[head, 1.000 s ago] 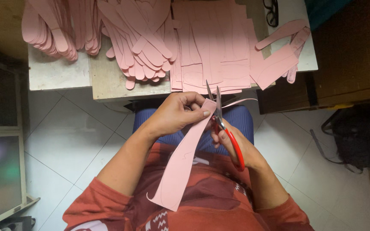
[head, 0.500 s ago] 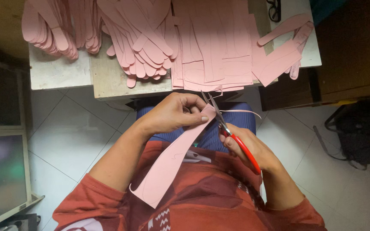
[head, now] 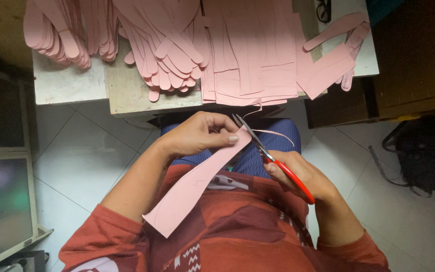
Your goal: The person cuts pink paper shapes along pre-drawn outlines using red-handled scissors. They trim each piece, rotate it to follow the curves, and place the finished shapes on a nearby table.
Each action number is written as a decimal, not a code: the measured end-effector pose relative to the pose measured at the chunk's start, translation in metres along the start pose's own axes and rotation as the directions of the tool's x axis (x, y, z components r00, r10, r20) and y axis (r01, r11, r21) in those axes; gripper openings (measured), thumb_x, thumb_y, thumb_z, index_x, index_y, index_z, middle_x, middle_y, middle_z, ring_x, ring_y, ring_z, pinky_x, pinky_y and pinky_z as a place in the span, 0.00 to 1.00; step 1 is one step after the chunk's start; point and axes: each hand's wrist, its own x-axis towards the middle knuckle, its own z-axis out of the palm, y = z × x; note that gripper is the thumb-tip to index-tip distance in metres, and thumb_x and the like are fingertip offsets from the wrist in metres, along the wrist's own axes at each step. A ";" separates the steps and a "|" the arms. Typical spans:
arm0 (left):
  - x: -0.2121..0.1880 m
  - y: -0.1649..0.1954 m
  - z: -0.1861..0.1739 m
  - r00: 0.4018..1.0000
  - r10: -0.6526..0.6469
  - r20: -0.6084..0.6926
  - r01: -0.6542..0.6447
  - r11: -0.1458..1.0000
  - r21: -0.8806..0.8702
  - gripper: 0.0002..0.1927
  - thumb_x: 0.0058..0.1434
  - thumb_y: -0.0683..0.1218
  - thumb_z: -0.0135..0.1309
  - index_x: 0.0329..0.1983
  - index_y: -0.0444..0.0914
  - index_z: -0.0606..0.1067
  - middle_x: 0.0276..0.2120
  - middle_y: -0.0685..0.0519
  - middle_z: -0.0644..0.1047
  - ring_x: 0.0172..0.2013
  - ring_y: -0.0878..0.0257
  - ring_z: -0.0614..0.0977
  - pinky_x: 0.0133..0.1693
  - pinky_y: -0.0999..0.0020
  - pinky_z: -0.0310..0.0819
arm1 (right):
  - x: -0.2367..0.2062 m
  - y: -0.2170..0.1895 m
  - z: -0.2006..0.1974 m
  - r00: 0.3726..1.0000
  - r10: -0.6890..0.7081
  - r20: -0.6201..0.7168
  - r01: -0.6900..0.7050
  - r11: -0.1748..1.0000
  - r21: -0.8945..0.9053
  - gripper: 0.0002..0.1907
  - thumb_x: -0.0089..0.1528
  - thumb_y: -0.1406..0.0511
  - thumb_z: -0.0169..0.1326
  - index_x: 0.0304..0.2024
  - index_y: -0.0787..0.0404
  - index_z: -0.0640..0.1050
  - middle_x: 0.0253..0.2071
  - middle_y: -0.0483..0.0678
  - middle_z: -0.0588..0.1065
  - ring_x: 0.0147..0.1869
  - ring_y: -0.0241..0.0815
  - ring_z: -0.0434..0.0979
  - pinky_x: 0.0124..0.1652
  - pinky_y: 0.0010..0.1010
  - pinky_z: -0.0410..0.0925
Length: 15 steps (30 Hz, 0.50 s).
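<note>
Above the lap, left hand (head: pixel 200 135) pinches pink strip (head: pixel 197 184); right hand (head: pixel 298 174) clasps red-handled scissors (head: pixel 270 156).

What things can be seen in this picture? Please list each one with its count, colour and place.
pink strip: one, pink, long, held at its far end by the left hand, hanging down over the lap
scissors: one pair, red handles, metal blades open at the strip's far end
thin offcut: one, pink, curling off by the blades
cut pink shapes: many, pink, piled and fanned over the table
table: one, pale top, beyond the knees
dark bag: one, black, on the floor at right
floor: white tiles
shirt: one, red-brown with pattern
left hand: pinches the strip
right hand: grips the scissors
</note>
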 end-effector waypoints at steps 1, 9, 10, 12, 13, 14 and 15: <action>0.001 -0.002 -0.001 1.000 -0.012 -0.003 0.012 0.998 -0.068 0.14 0.69 0.46 0.55 0.51 0.32 0.79 0.36 0.54 0.81 0.33 0.71 0.80 0.36 0.75 0.77 | -0.001 0.002 0.003 0.999 -0.044 -0.006 0.044 0.996 0.077 0.23 0.68 0.51 0.44 0.29 0.62 0.70 0.20 0.40 0.63 0.21 0.33 0.61 0.21 0.28 0.61; 0.030 -0.022 0.067 0.891 0.201 -0.408 -0.412 0.737 -0.536 0.24 0.62 0.40 0.56 0.63 0.38 0.69 0.50 0.52 0.79 0.50 0.67 0.82 0.50 0.72 0.80 | 0.032 0.020 0.051 0.961 -0.066 -0.269 0.207 0.818 0.537 0.29 0.71 0.44 0.34 0.38 0.62 0.69 0.21 0.42 0.64 0.22 0.34 0.65 0.28 0.28 0.69; 0.035 -0.024 0.075 0.825 0.279 -0.492 -0.524 0.706 -0.478 0.23 0.66 0.41 0.55 0.65 0.36 0.68 0.51 0.50 0.78 0.51 0.66 0.81 0.52 0.72 0.80 | 0.033 0.022 0.056 0.955 -0.046 -0.294 0.206 0.815 0.541 0.29 0.71 0.44 0.35 0.38 0.62 0.69 0.21 0.43 0.64 0.21 0.35 0.65 0.28 0.29 0.68; 0.043 -0.025 0.081 0.762 0.252 -0.596 -0.522 0.783 -0.337 0.20 0.69 0.41 0.55 0.63 0.31 0.71 0.49 0.47 0.79 0.48 0.64 0.82 0.49 0.72 0.80 | 0.035 0.026 0.061 0.961 -0.053 -0.270 0.194 0.829 0.525 0.29 0.70 0.44 0.35 0.41 0.62 0.69 0.23 0.43 0.65 0.23 0.36 0.67 0.30 0.30 0.70; 0.045 -0.027 0.082 0.727 0.242 -0.643 -0.509 0.818 -0.267 0.19 0.70 0.41 0.55 0.62 0.29 0.72 0.47 0.46 0.80 0.46 0.64 0.82 0.47 0.72 0.81 | 0.036 0.028 0.062 0.964 -0.055 -0.261 0.188 0.835 0.517 0.29 0.70 0.44 0.35 0.43 0.63 0.69 0.24 0.43 0.65 0.24 0.37 0.68 0.32 0.30 0.71; 0.045 -0.028 0.082 0.726 0.250 -0.641 -0.493 0.839 -0.232 0.19 0.70 0.41 0.56 0.62 0.29 0.72 0.46 0.46 0.80 0.44 0.64 0.82 0.46 0.72 0.81 | 0.036 0.030 0.063 0.963 -0.052 -0.265 0.187 0.836 0.516 0.29 0.70 0.44 0.35 0.45 0.64 0.70 0.26 0.44 0.67 0.27 0.37 0.69 0.34 0.30 0.70; 0.045 -0.030 0.083 0.726 0.256 -0.638 -0.476 0.857 -0.198 0.19 0.70 0.41 0.56 0.62 0.30 0.73 0.45 0.46 0.79 0.42 0.64 0.81 0.44 0.72 0.81 | 0.036 0.032 0.062 0.962 -0.046 -0.270 0.184 0.837 0.516 0.30 0.70 0.44 0.35 0.48 0.65 0.70 0.28 0.44 0.68 0.30 0.37 0.70 0.35 0.30 0.70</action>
